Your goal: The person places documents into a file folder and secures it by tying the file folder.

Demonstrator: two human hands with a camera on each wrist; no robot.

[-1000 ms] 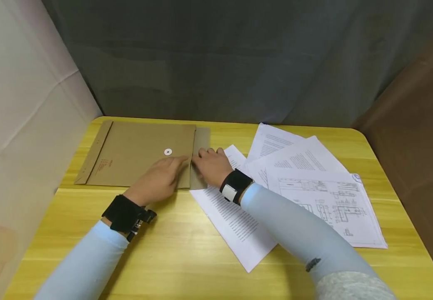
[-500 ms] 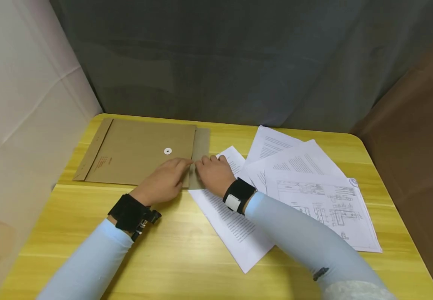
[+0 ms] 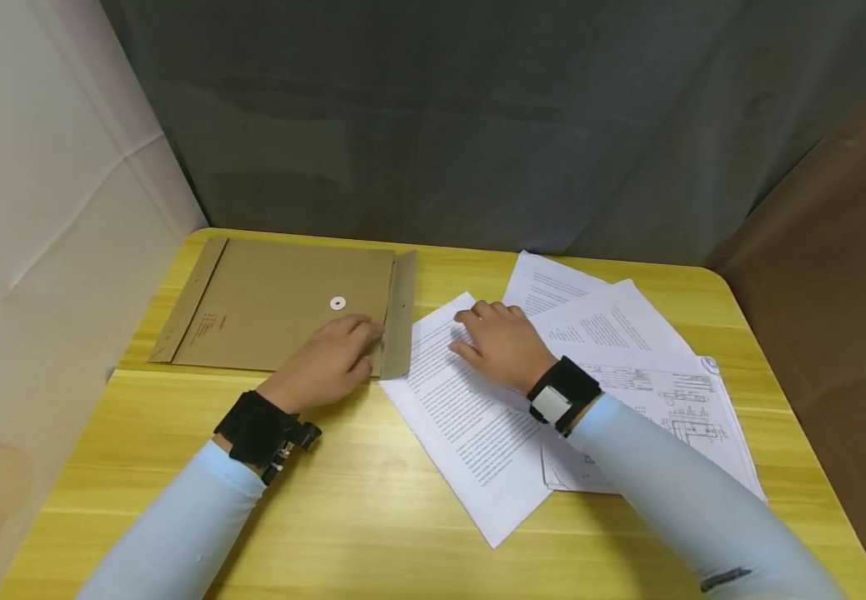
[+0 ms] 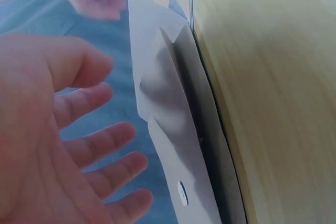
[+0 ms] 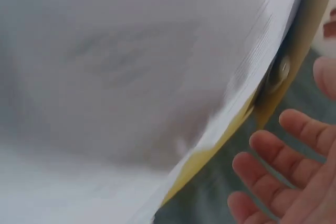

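Your left hand (image 3: 327, 360) rests flat, fingers relaxed, on the brown envelope (image 3: 275, 304) at the desk's (image 3: 327, 500) far left. Your right hand (image 3: 503, 342), grip open, presses the printed sheet (image 3: 463, 425) beside its flap (image 3: 401, 312).

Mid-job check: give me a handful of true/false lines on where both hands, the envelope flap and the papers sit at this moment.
1. The left hand rests on the brown envelope. True.
2. The right hand holds the envelope flap. False: it lies flat on a printed sheet.
3. The flap is raised. True.
4. The drawing sheet lies on the envelope. False: it lies right of it on the table.
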